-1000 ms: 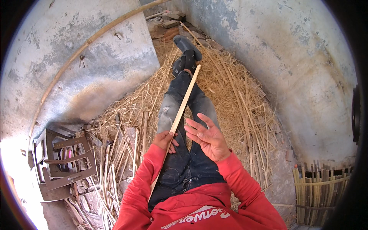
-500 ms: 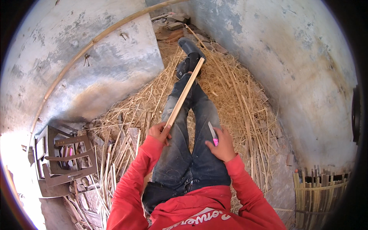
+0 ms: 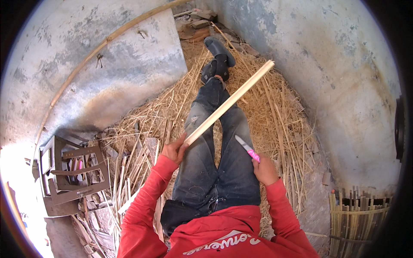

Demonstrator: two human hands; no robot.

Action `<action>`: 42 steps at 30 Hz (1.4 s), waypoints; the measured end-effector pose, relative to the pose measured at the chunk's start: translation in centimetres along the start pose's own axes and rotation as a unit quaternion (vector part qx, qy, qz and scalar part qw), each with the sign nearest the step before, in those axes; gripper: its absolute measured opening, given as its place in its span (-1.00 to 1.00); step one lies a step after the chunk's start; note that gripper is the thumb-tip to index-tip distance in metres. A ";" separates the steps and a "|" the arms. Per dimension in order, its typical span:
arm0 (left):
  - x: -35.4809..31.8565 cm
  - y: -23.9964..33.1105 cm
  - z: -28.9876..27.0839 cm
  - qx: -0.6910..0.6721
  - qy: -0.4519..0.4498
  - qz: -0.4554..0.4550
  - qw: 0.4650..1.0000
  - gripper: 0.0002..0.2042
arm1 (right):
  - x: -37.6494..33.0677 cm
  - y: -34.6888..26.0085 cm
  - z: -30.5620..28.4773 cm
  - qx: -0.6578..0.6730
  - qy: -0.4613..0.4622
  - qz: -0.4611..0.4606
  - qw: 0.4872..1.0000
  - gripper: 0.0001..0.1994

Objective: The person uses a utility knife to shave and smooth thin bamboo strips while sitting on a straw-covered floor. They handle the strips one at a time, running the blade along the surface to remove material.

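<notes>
Here's the long, flat, pale wooden strip, slanting across your lap from your left side up to the far right, its long edges straight. Your bare left hand grips it, thumb on top. Just past your left forearm a pale end shows, in line with the strip; whether it's the same piece, you can't tell.

Over your right thigh, your bare right hand is closed round the bright pink handle of a short knife. The grey blade points up and left, apart from the strip, with open room between them; which edge is sharp, you can't tell.

Below both lie your worn dark blue jeans, legs stretched out to dark, crossed boots. The strip's far end hangs beyond your right leg, over the loose golden straw, short of the blotchy grey right-hand wall.

Wider out, well apart from your hands, a dark brown wooden frame sits at left and a slatted yellow-brown basket at lower right.
</notes>
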State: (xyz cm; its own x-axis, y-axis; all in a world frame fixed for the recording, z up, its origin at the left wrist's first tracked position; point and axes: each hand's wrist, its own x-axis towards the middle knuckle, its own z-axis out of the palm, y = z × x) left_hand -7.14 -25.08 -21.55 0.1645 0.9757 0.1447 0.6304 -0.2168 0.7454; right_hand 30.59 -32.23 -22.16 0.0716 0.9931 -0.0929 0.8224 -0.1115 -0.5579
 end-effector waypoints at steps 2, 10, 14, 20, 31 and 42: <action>0.5 0.3 0.6 -0.009 0.016 0.022 1.000 -0.62 | 0.9 -1.6 -0.6 0.007 0.069 0.023 0.997 -0.71; 3.5 0.2 3.2 0.072 -0.027 -0.117 0.990 -0.59 | 3.5 -8.9 2.6 0.099 0.006 -0.052 0.994 -0.59; 4.6 0.1 3.2 0.096 -0.016 -0.115 0.989 -0.57 | 5.7 -10.0 9.0 0.178 0.011 -0.093 0.980 -0.56; 5.0 -0.1 4.3 0.118 0.022 -0.132 0.984 -0.31 | 6.8 -12.4 11.3 0.130 -0.026 -0.084 0.988 -0.57; 3.9 -1.5 4.9 0.094 0.084 -0.083 0.989 -0.35 | 4.3 -10.9 8.3 0.108 -0.081 -0.070 0.988 -0.47; 2.6 0.1 4.2 0.104 0.090 -0.060 0.989 -0.70 | 4.0 -11.5 8.4 0.006 -0.116 -0.033 0.993 -0.42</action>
State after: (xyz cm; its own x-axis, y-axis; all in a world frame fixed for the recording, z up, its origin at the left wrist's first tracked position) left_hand -3.51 -22.72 -23.85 -0.0477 0.9804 0.1913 0.7832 -0.0822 0.6164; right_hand 16.66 -27.26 -23.07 -0.1163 0.9632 -0.2424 0.8141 -0.0473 -0.5788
